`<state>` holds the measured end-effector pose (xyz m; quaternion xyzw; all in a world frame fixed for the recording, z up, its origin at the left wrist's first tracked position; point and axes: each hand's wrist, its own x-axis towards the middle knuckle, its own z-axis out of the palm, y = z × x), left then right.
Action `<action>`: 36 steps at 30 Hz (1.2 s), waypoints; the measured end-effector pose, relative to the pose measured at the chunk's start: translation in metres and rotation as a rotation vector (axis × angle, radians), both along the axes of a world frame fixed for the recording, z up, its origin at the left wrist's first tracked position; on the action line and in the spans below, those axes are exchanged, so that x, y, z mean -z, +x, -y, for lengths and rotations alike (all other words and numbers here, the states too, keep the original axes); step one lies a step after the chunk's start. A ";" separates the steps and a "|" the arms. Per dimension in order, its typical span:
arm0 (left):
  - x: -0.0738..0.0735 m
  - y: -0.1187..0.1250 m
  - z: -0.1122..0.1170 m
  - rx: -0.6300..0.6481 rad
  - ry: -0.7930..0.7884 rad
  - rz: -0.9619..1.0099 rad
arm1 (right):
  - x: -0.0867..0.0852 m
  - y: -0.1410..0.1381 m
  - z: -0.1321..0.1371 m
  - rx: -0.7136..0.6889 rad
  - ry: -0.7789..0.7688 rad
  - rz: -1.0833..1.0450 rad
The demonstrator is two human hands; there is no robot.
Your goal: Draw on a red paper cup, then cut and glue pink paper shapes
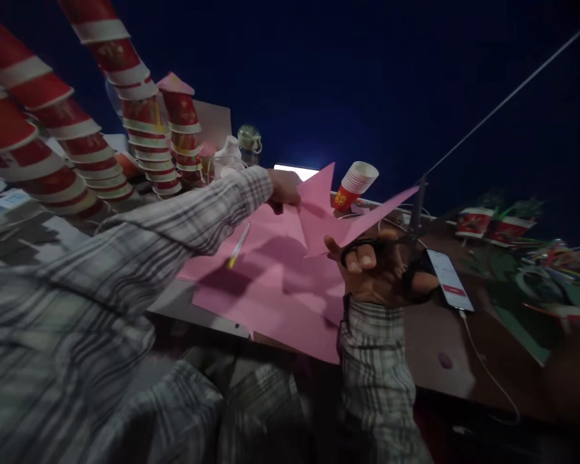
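Observation:
My left hand (pixel 285 187) is closed on the edge of a pink paper sheet (pixel 321 222), which is folded or bent into raised, pointed flaps. Black-handled scissors (pixel 417 209) are in my right hand (pixel 374 274), its fingers through the handles and the blades pointing up and away. The right thumb and fingertips are close to the lower edge of the raised paper; whether they touch it I cannot tell. More pink paper (pixel 270 303) lies flat below both hands. On it, left of centre, rests a white and yellow pen (pixel 239 246).
Tall columns of stacked red and white paper cups (pixel 145 129) stand at the left. A tilted cup stack (pixel 355 183) is behind the paper, near a bottle (pixel 249 143). At right lie a cabled phone (pixel 449 280), small potted cups (pixel 474 222) and a green sheet (pixel 517 325).

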<state>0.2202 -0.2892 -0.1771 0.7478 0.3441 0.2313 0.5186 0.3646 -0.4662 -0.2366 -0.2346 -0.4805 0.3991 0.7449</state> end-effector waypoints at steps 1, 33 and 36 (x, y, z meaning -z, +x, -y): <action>0.003 -0.002 -0.009 0.027 0.002 -0.074 | 0.000 -0.002 -0.002 -0.015 0.008 -0.012; 0.096 -0.069 0.047 -0.139 -0.613 0.495 | 0.058 -0.035 -0.043 0.004 -0.492 0.096; 0.105 -0.063 0.041 -0.254 -0.660 0.489 | 0.057 -0.034 -0.043 0.007 -0.471 0.081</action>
